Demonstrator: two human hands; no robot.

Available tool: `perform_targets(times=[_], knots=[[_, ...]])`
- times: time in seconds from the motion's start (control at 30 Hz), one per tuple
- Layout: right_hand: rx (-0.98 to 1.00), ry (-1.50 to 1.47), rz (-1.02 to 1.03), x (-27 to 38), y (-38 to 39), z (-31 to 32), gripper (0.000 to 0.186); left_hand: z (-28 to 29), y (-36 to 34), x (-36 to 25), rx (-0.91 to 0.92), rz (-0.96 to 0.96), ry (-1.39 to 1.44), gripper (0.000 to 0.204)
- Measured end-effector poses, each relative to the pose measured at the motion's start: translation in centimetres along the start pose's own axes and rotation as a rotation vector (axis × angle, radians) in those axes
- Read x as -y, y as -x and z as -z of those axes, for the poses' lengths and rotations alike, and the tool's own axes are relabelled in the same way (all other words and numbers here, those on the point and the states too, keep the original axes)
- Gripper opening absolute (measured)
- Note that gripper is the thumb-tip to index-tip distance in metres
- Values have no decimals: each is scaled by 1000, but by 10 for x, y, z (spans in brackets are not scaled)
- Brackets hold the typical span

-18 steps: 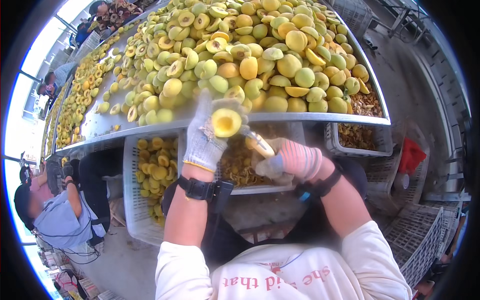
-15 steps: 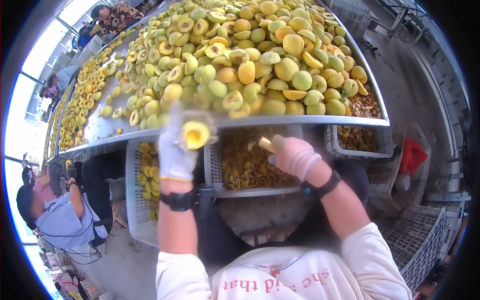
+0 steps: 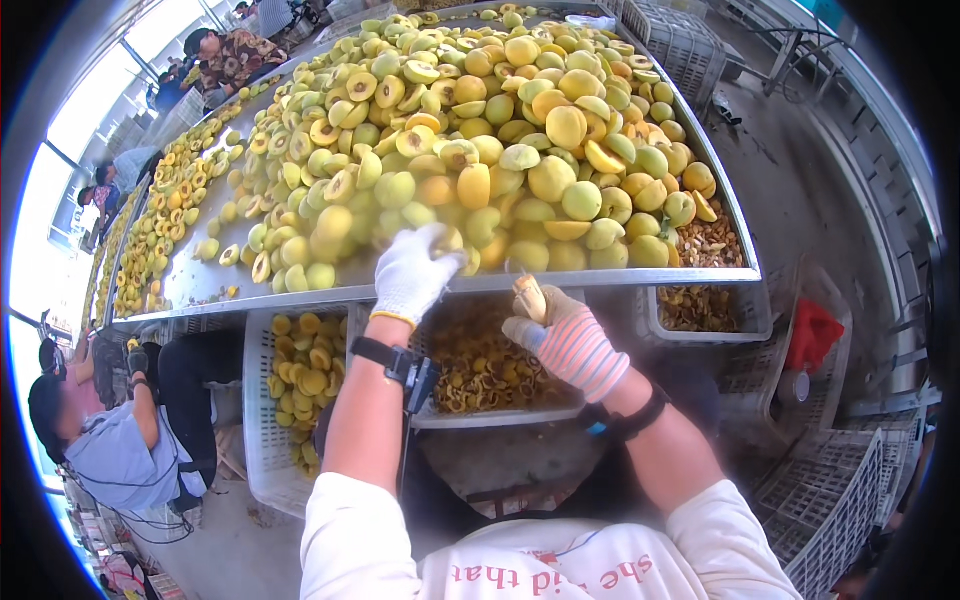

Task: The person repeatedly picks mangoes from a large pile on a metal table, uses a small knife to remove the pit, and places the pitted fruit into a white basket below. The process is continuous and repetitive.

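My left hand (image 3: 414,272), in a white knit glove, is at the near edge of the fruit heap. Its fingers curl round a yellow peach half (image 3: 452,242), slightly blurred. Over the table's front edge, my right hand (image 3: 575,342) wears a striped glove with tan fingertips. It is closed round a short tool with a pale wooden handle (image 3: 528,298); the tool's working end is hard to make out. Halved yellow-green peaches (image 3: 480,130), many with brown pits showing, are heaped on the metal table (image 3: 205,275).
Below the table edge stand a white crate (image 3: 262,440) of peach halves, a middle crate (image 3: 505,418) of ring-shaped scraps and a right crate (image 3: 705,337) of brown scraps. A red cloth (image 3: 813,335) hangs at right. A person (image 3: 130,440) sits close on my left.
My left hand has moved right and down to the heap; the hollowed peach half it held up is gone from view. My right hand, still holding the tool, has shifted slightly down and left.
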State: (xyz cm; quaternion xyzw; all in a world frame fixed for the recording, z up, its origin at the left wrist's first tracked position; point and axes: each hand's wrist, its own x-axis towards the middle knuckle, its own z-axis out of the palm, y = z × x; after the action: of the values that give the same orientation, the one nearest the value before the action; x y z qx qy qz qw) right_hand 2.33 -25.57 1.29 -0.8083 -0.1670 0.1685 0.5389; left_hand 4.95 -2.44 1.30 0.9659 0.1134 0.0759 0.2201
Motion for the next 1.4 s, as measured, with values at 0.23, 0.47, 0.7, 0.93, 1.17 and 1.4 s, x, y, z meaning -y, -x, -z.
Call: perform_targets(times=[0.23, 0.47, 0.7, 0.93, 1.17, 1.4], knots=[[169, -710, -302, 21, -15, 2, 33, 23, 52, -22, -75, -457, 391, 59], [48, -536, 107, 20, -28, -34, 35, 34, 62, -5, 191, -280, 1023, 48], [26, -239, -28, 18, -27, -54, 40, 22, 58, -4, -217, -163, 472, 32], [112, -135, 86, 13, -39, -64, 45, 1, 59, 27, 244, 233, 2059, 32], [-101, 245, 137, 28, -27, -63, 45, 15, 60, 31, -142, -280, 669, 40], [184, 194, 15, 27, -17, -63, 45, 9, 61, 15, -24, 60, 1382, 36]])
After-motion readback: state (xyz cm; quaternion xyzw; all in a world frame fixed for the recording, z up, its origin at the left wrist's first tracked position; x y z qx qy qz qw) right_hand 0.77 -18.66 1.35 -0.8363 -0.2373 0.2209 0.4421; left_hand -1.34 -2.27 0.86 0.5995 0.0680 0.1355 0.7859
